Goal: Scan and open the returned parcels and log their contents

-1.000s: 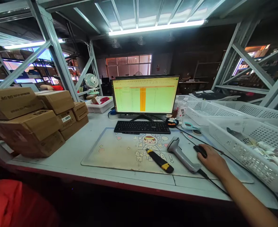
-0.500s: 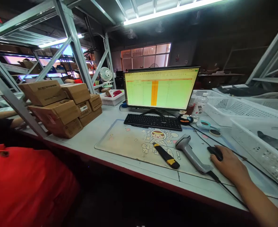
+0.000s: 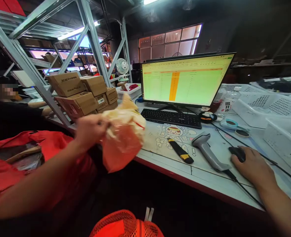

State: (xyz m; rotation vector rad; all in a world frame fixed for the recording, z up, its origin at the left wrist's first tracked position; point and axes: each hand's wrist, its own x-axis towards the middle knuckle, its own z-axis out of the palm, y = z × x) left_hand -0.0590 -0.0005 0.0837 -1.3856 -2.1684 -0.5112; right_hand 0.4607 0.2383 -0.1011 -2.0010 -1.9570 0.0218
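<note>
My left hand (image 3: 89, 130) is raised in front of the desk edge, closed on a crumpled plastic bag (image 3: 123, 135) that looks pale yellow above and orange-red below; both are smeared by motion. On the right, my right hand (image 3: 252, 166) rests on the black mouse (image 3: 237, 153), fingers curled over it. A grey barcode scanner (image 3: 207, 152) lies just left of the mouse. Left of the scanner a black and yellow utility knife (image 3: 180, 150) lies on the desk mat (image 3: 157, 138).
A lit monitor (image 3: 185, 80) and black keyboard (image 3: 171, 118) stand behind the mat. Stacked cardboard boxes (image 3: 79, 93) sit at the left under a metal rack. White baskets (image 3: 266, 105) fill the right. A red bag (image 3: 16, 158) and an orange mesh basket (image 3: 125, 225) lie below. Another person sits far left.
My left hand has come up into view holding the plastic bag. The camera has swung left and down. My right hand stays on the mouse.
</note>
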